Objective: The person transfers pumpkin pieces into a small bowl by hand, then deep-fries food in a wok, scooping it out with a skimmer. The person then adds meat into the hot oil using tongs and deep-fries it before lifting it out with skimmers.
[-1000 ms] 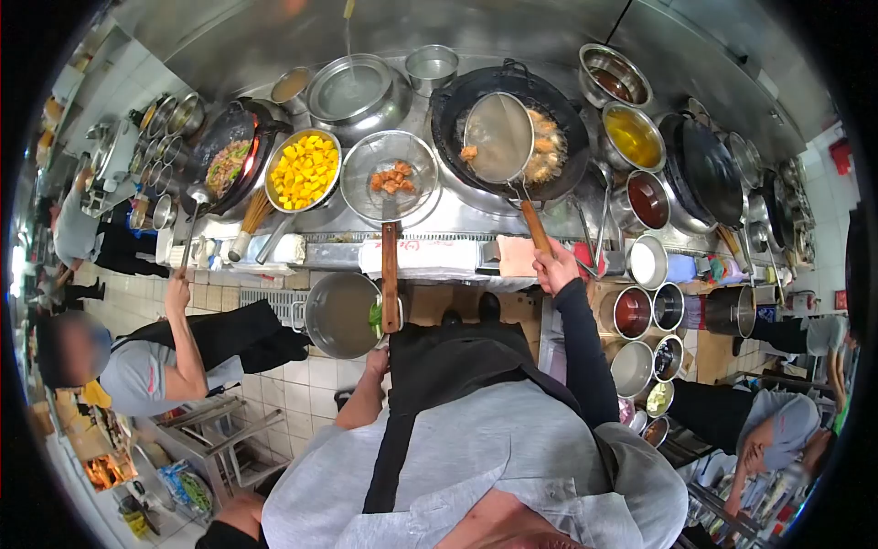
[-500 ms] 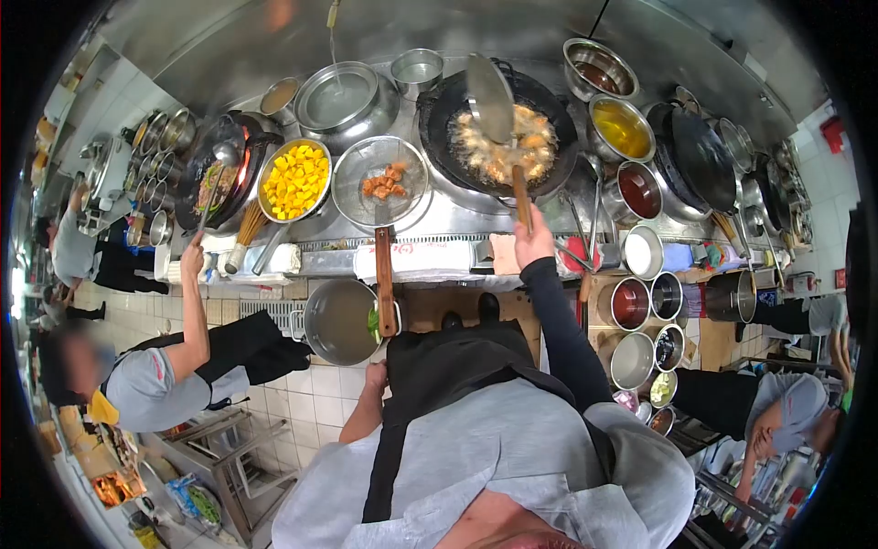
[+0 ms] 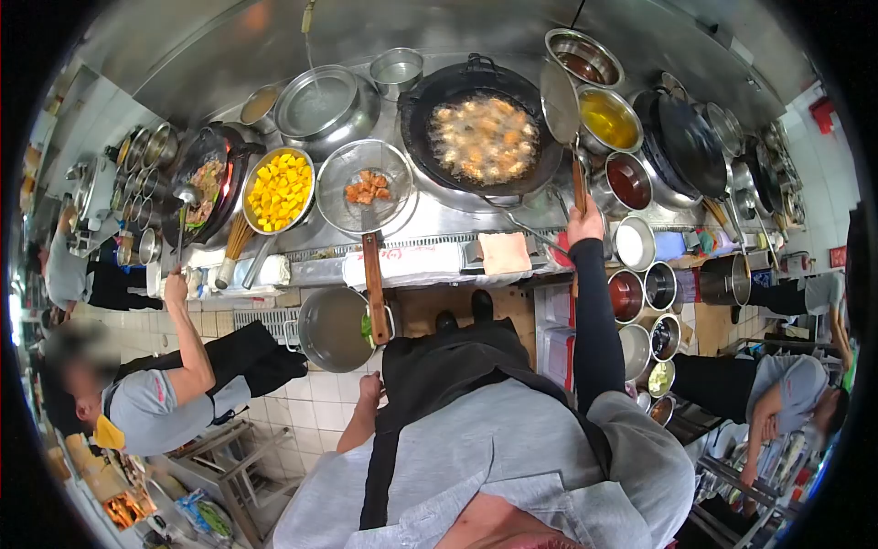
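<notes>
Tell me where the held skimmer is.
In the head view, the skimmer is right of centre, gripped by the right hand, between the black wok and the bowl of yellow liquid.

Right hand [image 3: 585, 225] grips the wood-handled skimmer [image 3: 560, 105], disc at the right edge of the wok [image 3: 421, 137] with pieces [image 3: 485, 142] in bubbling oil, left hand [image 3: 370, 388] down beside the apron [image 3: 439, 371], strainer [image 3: 340, 172] of browned chunks [image 3: 368, 189] left of the wok.
</notes>
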Demonstrator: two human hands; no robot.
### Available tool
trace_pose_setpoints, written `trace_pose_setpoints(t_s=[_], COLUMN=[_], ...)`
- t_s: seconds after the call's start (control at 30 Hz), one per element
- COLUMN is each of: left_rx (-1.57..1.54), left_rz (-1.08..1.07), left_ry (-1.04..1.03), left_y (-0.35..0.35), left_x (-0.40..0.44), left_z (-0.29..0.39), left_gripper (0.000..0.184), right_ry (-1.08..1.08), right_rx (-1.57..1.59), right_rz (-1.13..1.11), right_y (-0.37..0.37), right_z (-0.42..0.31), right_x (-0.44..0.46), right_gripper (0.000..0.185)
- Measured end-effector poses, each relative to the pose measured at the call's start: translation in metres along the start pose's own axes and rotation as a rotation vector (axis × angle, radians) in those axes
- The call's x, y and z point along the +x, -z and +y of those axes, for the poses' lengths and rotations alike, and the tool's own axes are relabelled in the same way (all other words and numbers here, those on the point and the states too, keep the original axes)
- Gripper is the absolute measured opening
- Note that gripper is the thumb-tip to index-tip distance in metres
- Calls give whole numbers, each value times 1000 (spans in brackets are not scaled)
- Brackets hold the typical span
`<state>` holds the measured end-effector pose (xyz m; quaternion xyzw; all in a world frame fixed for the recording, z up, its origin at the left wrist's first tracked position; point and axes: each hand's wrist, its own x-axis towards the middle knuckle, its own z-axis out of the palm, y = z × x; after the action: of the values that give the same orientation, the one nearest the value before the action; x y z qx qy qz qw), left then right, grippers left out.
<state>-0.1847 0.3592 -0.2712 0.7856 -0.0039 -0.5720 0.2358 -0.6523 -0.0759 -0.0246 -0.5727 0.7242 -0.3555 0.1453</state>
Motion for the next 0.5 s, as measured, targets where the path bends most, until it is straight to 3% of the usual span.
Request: trace_pose_setpoints(t_s=[0.1, 0.13, 0.23, 0.27, 0.37, 0.5], left_rx=[-119, -89, -178, -165, -179, -198], left_rz=[46, 4, 60, 67, 77, 59], left_ry=[33, -11, -69, -93, -79, 6], left_y=[-2, 1, 0, 0, 0, 3], left_x=[11, 13, 7, 5, 2, 11], left_z=[13, 19, 38, 42, 44, 13], left_gripper=[22, 26, 28, 29, 30, 27], right_ry=[49, 233, -493, -620, -690, -763], right_rx=[-21, -30, 623, 790, 1019, 1238], right_rz=[-161, -94, -556, -592, -720, -668], right_y=[-9, -20, -21, -18, -16, -7], right_z=[7, 16, 5, -6, -5, -4], right_x=[31, 41, 62, 62, 57, 27], right_gripper=[44, 37, 25, 13, 13, 13])
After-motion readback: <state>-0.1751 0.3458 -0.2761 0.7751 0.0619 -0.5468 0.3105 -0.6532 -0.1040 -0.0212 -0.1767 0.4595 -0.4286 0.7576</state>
